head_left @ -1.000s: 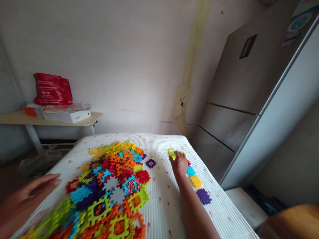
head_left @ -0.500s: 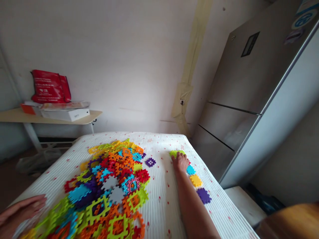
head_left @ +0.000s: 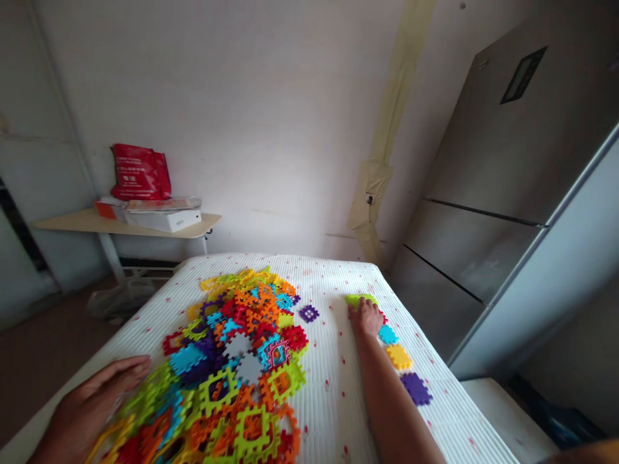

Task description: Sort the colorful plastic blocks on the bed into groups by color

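Observation:
A heap of colourful interlocking plastic tiles (head_left: pixel 236 361) covers the left and middle of a white ribbed mat (head_left: pixel 329 386). My right hand (head_left: pixel 366 318) reaches far over the mat and presses a lime green tile (head_left: pixel 356 299) flat, fingers curled over it. Behind that hand lies a row of single tiles: red, mostly hidden, cyan (head_left: pixel 387 334), yellow (head_left: pixel 399 356) and purple (head_left: pixel 416 388). My left hand (head_left: pixel 91 406) lies flat with fingers stretched at the heap's near left edge, touching the tiles. A lone purple tile (head_left: pixel 308 314) sits between heap and right hand.
A grey refrigerator (head_left: pixel 507 193) stands close to the mat's right side. A small side table (head_left: pixel 120 225) at the back left carries a red bag (head_left: pixel 138 173) and a white box (head_left: pixel 164 219). A wall rises behind the mat.
My right hand has set the lime green tile down at the row's far end and stays on it. My left hand drew back, then came forward onto the heap. The view shifted left.

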The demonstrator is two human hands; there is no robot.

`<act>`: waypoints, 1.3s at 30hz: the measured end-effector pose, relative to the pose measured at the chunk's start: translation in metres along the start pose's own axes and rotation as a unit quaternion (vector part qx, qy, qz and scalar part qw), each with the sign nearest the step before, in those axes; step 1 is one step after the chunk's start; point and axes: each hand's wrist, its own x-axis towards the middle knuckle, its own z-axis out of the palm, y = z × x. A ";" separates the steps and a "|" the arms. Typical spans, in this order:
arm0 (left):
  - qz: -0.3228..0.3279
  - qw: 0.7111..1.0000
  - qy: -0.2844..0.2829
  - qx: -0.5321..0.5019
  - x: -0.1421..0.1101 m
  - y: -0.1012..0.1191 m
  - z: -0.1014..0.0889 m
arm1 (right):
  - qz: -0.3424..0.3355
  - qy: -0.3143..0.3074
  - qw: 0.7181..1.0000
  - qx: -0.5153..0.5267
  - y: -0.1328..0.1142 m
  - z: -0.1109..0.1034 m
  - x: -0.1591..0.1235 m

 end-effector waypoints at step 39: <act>0.079 0.972 -0.106 0.195 0.039 0.058 0.043 | -0.270 -0.084 0.944 0.172 -0.057 0.001 -0.051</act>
